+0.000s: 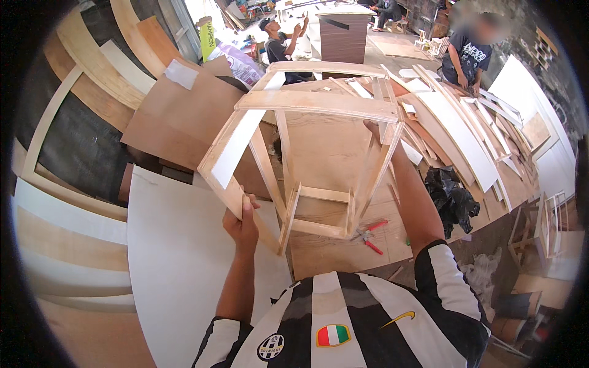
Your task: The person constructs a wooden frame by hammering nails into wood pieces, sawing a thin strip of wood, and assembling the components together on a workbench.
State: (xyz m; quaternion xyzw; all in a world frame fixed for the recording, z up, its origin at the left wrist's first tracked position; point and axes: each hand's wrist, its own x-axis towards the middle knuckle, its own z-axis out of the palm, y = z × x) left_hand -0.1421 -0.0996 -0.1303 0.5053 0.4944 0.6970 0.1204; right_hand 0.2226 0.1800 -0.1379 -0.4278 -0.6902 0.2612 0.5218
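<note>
A wooden frame (319, 105), perhaps of a chair or stool, stands tilted over the plywood worktop, with slats, legs and a small lower box of rails. My left hand (243, 226) is closed round the lower end of its left side piece, a board with a white face, thumb on top. Farther off, my right hand (373, 130) reaches to the upper right of the frame beside an upright; the fingers are partly hidden by the wood but look wrapped round it. Red-handled pliers (372, 237) lie on the worktop right of the lower rails.
A large white board (184, 245) lies at the left, near a brown sheet (184, 116). Wood strips (457, 135) and a black plastic bag (451, 199) cover the right side. Two people are visible beyond, one beside a brown cabinet (342, 40), another by the strips.
</note>
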